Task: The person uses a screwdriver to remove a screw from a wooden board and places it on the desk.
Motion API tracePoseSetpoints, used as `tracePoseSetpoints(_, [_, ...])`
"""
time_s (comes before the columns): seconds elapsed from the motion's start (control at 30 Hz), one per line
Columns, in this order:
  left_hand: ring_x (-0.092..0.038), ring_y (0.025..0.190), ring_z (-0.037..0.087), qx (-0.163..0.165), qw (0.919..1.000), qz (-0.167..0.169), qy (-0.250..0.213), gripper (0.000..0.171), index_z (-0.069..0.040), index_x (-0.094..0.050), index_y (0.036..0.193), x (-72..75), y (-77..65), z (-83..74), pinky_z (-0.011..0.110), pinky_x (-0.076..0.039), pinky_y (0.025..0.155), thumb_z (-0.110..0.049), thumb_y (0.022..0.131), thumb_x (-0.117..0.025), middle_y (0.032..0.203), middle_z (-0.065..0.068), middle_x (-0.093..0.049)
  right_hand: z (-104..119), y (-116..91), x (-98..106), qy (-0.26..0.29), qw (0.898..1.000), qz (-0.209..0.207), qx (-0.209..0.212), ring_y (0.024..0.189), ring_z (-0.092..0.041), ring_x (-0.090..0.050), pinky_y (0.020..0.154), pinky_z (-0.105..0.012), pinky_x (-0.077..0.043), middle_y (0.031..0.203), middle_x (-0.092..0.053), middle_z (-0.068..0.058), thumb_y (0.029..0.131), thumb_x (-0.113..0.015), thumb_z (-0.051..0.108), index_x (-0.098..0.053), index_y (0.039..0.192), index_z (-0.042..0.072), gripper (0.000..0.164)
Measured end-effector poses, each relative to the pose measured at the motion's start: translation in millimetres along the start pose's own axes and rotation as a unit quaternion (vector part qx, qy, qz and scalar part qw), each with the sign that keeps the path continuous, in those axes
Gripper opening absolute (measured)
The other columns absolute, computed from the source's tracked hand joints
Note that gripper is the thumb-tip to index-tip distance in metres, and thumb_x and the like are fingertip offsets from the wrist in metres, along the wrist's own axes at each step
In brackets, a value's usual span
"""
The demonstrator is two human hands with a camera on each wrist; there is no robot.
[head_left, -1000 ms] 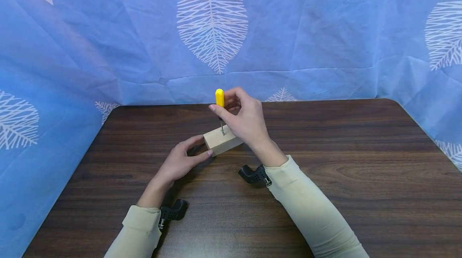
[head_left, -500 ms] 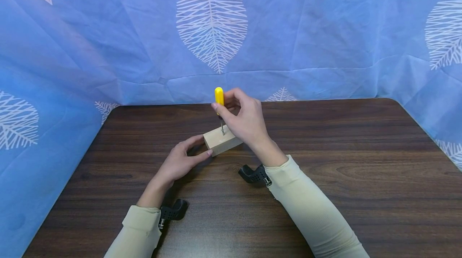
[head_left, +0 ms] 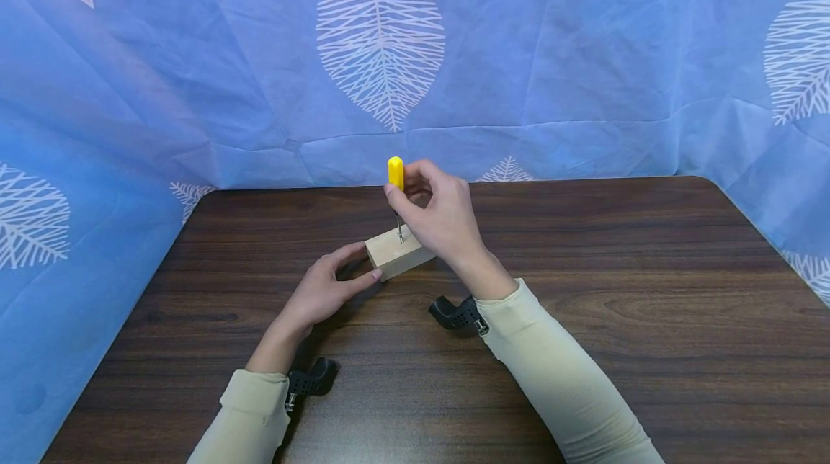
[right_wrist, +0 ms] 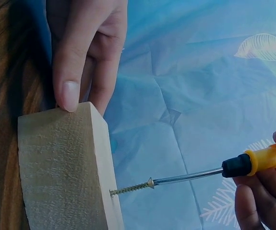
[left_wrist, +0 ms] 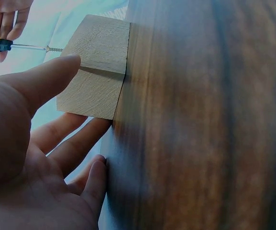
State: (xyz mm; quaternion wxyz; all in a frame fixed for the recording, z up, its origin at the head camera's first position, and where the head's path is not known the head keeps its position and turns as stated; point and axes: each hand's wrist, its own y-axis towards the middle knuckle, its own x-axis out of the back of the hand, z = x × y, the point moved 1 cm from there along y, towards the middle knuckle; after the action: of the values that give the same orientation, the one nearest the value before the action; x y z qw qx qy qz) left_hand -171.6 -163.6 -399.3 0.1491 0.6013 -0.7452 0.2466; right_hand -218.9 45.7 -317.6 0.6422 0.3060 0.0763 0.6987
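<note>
Bracing the wooden block (head_left: 398, 254) near the desk's (head_left: 616, 320) far edge, left hand (head_left: 322, 293) pinches its near end between thumb and fingertips. Block: stiff, light, liable to slide; best held at the ends. Right hand (head_left: 441, 215) grips the yellow-handled screwdriver (head_left: 395, 174) upright on a half-driven screw (right_wrist: 130, 188). Slender shaft, slip-prone.
</note>
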Motion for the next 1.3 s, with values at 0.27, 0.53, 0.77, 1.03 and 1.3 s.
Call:
tracePoseSetpoints(0.27, [-0.039, 0.16, 0.037, 0.003, 1.0, 0.0, 0.003, 0.072, -0.019, -0.047, 0.164, -0.4, 0.3, -0.9, 0.067, -0.031, 0.128, -0.041, 0.102, -0.076, 0.165, 0.01, -0.053, -1.3, 0.3, -1.8, -0.002, 1.0, 0.004, -0.002, 0.085, -0.015, -0.074, 0.082, -0.032, -0.064, 0.102, -0.081, -0.007, 0.099, -0.08, 0.022, -0.074, 0.11, 0.005, 0.021])
tracePoseSetpoints(0.53, [-0.039, 0.16, 0.038, 0.004, 1.0, -0.002, 0.005, 0.071, -0.019, -0.047, 0.164, -0.6, 0.4, -1.5, 0.069, -0.03, 0.127, -0.041, 0.102, -0.075, 0.165, 0.01, -0.053, -1.9, -0.3, -1.7, -0.031, 0.999, -0.002, 0.02, 0.084, -0.013, -0.075, 0.082, -0.033, -0.063, 0.099, -0.08, -0.004, 0.102, -0.077, 0.021, -0.08, 0.111, 0.008, 0.017])
tracePoseSetpoints(0.77, [-0.04, 0.16, 0.037, 0.004, 1.0, -0.002, 0.006, 0.072, -0.019, -0.047, 0.164, -0.6, 0.3, -1.7, 0.068, -0.03, 0.128, -0.041, 0.102, -0.076, 0.164, 0.01, -0.054, -4.4, 0.4, -1.4, -0.015, 1.0, -0.002, 0.01, 0.089, -0.016, -0.075, 0.084, -0.03, -0.063, 0.105, -0.079, -0.008, 0.1, -0.078, 0.015, -0.074, 0.123, 0.004, 0.026])
tracePoseSetpoints(1.03, [-0.041, 0.159, 0.037, 0.003, 1.0, -0.001, 0.002, 0.072, -0.019, -0.047, 0.164, -0.7, -1.0, -2.5, 0.067, -0.032, 0.127, -0.04, 0.102, -0.076, 0.164, 0.01, -0.054, -3.7, 0.8, -0.6, -0.01, 1.0, -0.002, -0.004, 0.085, -0.017, -0.071, 0.082, -0.028, -0.059, 0.102, -0.077, -0.007, 0.098, -0.074, 0.012, -0.071, 0.114, 0.005, 0.018])
tracePoseSetpoints(1.3, [-0.04, 0.159, 0.037, 0.004, 1.0, -0.001, 0.005, 0.071, -0.019, -0.047, 0.164, -0.6, -0.8, -2.1, 0.068, -0.032, 0.127, -0.041, 0.102, -0.075, 0.164, 0.01, -0.053, -2.0, 0.3, -0.2, -0.023, 0.999, 0.015, -0.031, 0.085, -0.019, -0.066, 0.082, -0.033, -0.059, 0.099, -0.072, -0.007, 0.1, -0.066, 0.015, -0.066, 0.114, 0.005, 0.016])
